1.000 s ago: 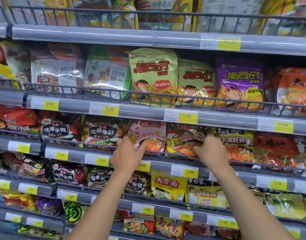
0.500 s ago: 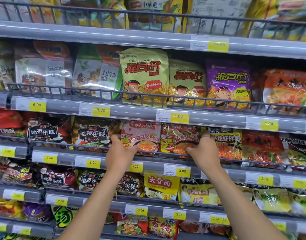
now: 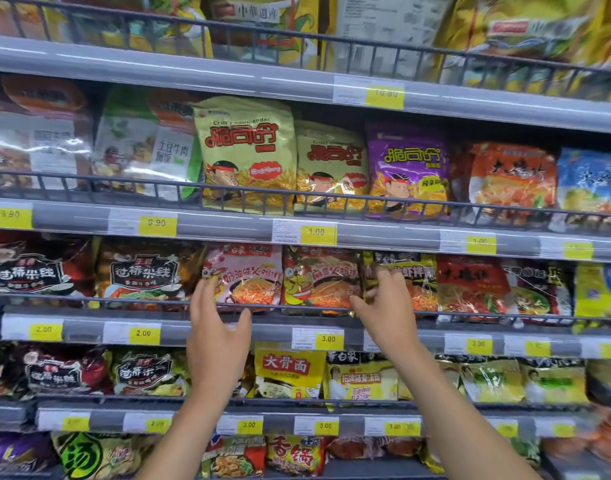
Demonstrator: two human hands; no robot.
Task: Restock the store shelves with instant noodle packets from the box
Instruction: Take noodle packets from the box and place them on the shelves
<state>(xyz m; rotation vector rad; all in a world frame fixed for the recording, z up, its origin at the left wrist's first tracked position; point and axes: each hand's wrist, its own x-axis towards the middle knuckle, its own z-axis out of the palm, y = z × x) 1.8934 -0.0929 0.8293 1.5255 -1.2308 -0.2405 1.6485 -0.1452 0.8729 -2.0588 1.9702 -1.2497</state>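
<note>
Left hand: the left hand [image 3: 217, 344] was raised from a bare forearm to the third shelf [image 3: 82, 332] from the top, back of the hand towards the camera.
Left fingers: the fingers [image 3: 207, 292] were straight and pointing up, with the thumb spread out to the right; the tips touched the left edge of a pink plastic instant noodle packet [image 3: 248, 282].
Right hand: the right hand [image 3: 387, 317] reached up at the same height, wrist angled to the left.
Right fingers: bent at the knuckles, the fingers [image 3: 387, 277] lay on the front of a black-and-yellow noodle packet [image 3: 418, 282], and the thumb touched the lower right corner of a red-and-yellow noodle packet [image 3: 317, 282]. I cannot tell whether they pinched either packet.
Packets: the pink and the red-and-yellow packets stood upright side by side, touching, between the two hands, behind a thin dark wire rail [image 3: 124, 301].
Shelf edge: a yellow price tag marked 3.00 [image 3: 328, 338] sat below the red-and-yellow packet.
</note>
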